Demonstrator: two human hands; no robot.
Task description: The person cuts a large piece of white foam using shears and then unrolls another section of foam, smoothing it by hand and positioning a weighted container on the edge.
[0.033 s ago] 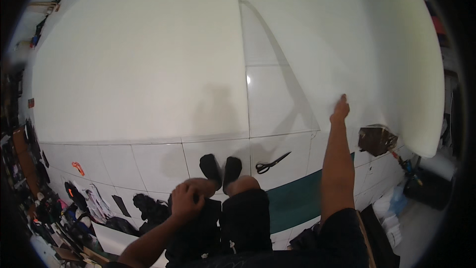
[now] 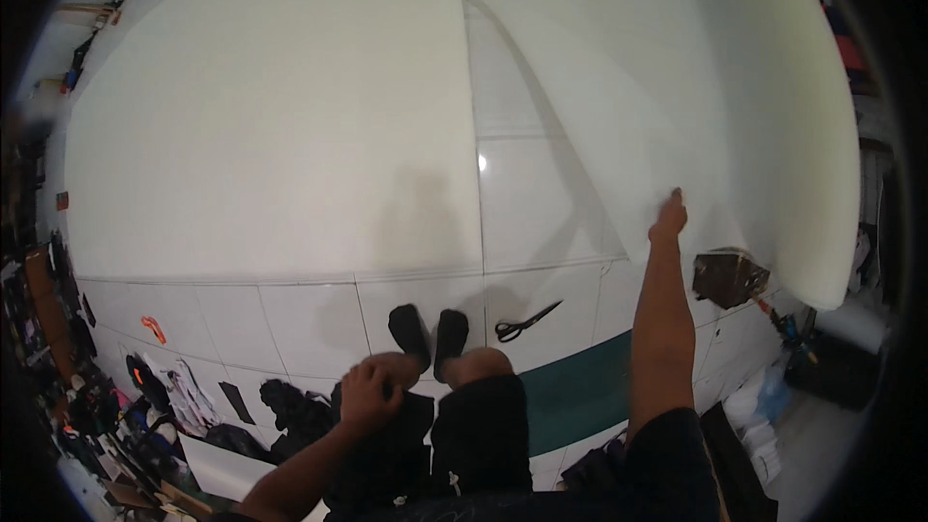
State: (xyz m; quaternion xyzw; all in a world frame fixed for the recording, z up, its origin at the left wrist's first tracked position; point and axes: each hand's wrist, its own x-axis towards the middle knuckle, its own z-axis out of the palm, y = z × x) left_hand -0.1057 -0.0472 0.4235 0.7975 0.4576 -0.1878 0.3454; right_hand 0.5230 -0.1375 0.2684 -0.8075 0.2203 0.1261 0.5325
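Note:
A large sheet of white foam-like material covers the left of the floor. To its right lies a second white sheet, running into a thick roll at the far right. My right hand reaches out onto this second sheet near its front edge, fingers stretched forward; nothing shows in its grasp. My left hand rests over my left knee, fingers draped and holding nothing. Black-handled scissors lie closed on the tiles, to the right of my feet.
A brown block-like object sits by the roll's front end. A dark green strip lies in front of me on the right. An orange object is on the tiles at left, near clutter. White tiles show between the sheets.
The right sheet's front corner and edge have shifted slightly right and nearer, along with my right hand. My left hand stays on the knee.

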